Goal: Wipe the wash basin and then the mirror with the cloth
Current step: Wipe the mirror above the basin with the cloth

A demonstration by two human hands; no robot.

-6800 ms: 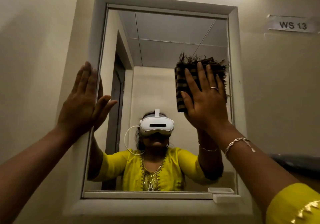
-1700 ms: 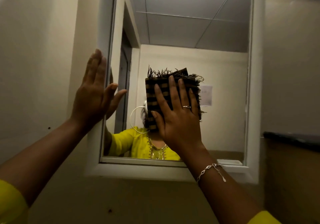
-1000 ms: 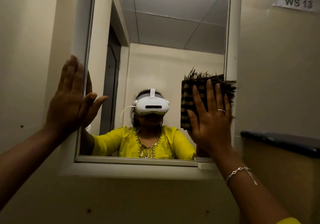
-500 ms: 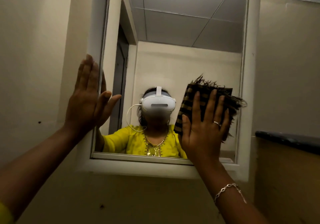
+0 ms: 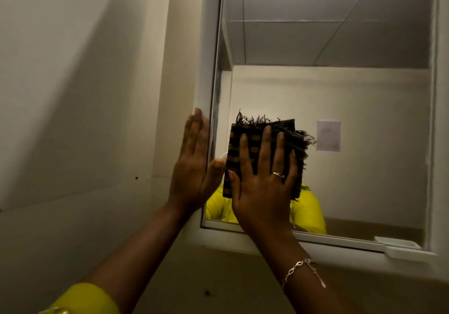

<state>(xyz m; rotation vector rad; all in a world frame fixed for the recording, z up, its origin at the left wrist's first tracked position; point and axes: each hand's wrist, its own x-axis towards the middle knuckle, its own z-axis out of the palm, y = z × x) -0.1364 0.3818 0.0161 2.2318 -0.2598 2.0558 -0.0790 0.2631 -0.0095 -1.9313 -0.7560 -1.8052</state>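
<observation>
A white-framed mirror (image 5: pixel 340 99) fills the wall ahead. My right hand (image 5: pixel 264 182) presses a folded, dark checked cloth (image 5: pixel 252 133) with a frayed top edge flat against the lower left part of the glass. My left hand (image 5: pixel 194 167) lies flat with fingers straight on the mirror's left frame, its thumb almost touching the cloth. It holds nothing. The wash basin is out of view.
A small white ledge (image 5: pixel 403 248) sticks out at the mirror's lower right corner. Bare cream wall (image 5: pixel 85 95) runs to the left and below the frame. The glass reflects ceiling panels, a paper notice and a yellow sleeve.
My right hand has slid the cloth leftward across the glass, from the mirror's right side to beside my left hand. The left hand stays on the frame.
</observation>
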